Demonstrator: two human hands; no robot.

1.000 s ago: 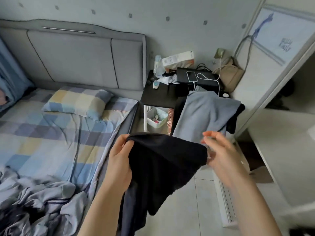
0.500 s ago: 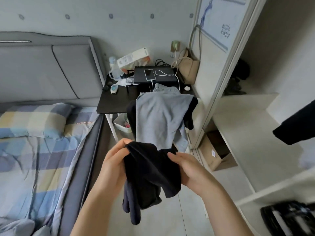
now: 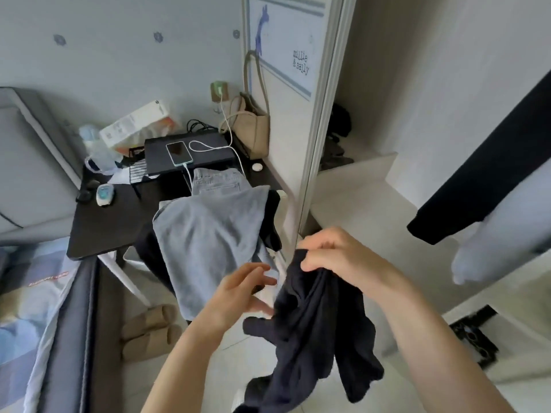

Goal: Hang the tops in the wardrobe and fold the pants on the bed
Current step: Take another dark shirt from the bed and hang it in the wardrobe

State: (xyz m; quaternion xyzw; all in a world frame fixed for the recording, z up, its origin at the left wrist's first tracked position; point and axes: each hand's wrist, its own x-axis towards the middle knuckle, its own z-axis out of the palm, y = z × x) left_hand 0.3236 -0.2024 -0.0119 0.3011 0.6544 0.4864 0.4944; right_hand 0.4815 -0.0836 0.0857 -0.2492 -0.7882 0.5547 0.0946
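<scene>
Bedroom corner, seen from above: an open wardrobe (image 3: pixel 372 186) stands with its pale shelf bare where it shows, and it serves as the landmark for everything else. Just in front of the wardrobe's door frame, the right hand (image 3: pixel 331 257) grips a bunched dark top (image 3: pixel 313 329) by its upper edge, fingers curled round the cloth, so the garment dangles toward the floor. The left hand (image 3: pixel 238 293) hovers beside that top, away from the wardrobe, fingers loosely spread and holding nothing; whether it grazes the fabric I cannot tell. Further from the wardrobe, a grey garment (image 3: pixel 208 239) and pale jeans (image 3: pixel 216 181) lie draped over the dark surface (image 3: pixel 101 222) and what may be a chair, with another dark piece under them. Inside the wardrobe, a dark sleeve (image 3: pixel 483 180) already hangs. The bed (image 3: pixel 35 308) lies farthest from the wardrobe.

By my reading the job is at an early stage: one top is about to be hung, no hanger is visible, and the pile, jeans included, awaits sorting and folding.
</scene>
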